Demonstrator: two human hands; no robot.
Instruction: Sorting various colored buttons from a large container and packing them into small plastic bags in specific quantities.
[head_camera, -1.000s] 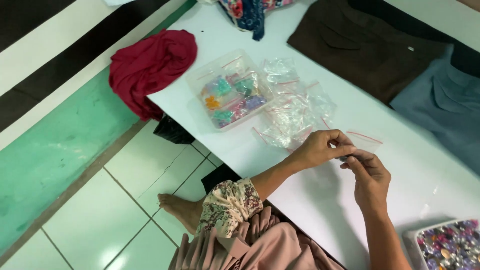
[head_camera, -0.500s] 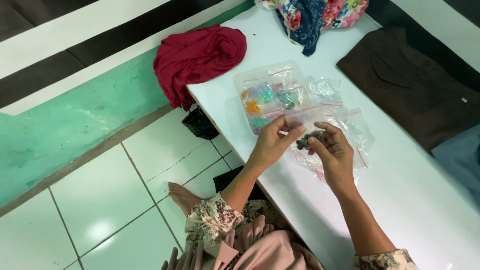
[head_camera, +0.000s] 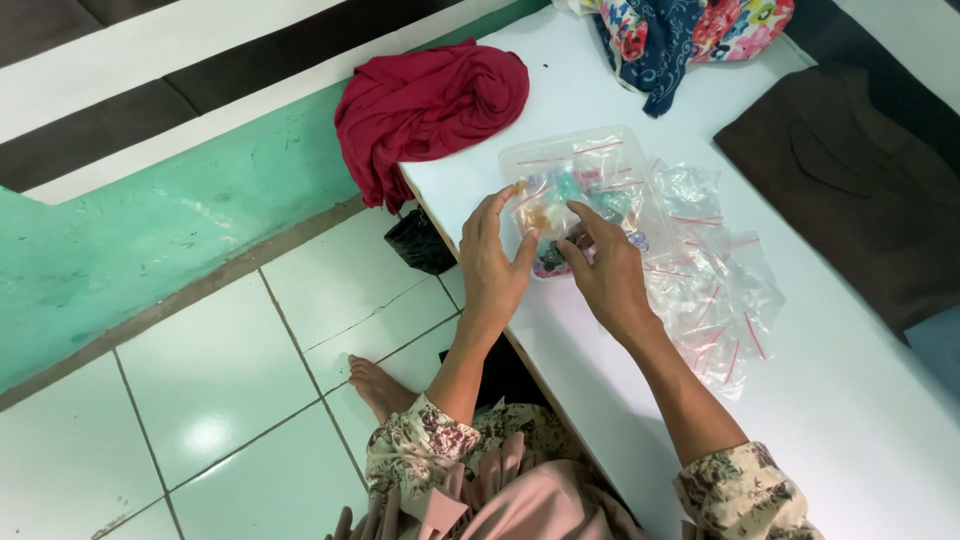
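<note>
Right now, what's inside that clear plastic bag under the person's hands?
The clear bag holds smaller zip bags of small coloured pieces: teal, orange, purple, dark. The left hand and right hand cover its near edge, hiding what lies there. Empty little bags lie beside it.

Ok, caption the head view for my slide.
Both hands, left hand and right hand, reach into a clear tray of small bead bags on a white table.

You see clear glossy plastic bags (head_camera: 715, 290) on a smooth white table (head_camera: 850, 420); the red cloth (head_camera: 425, 105) at upper left looks matt.
</note>
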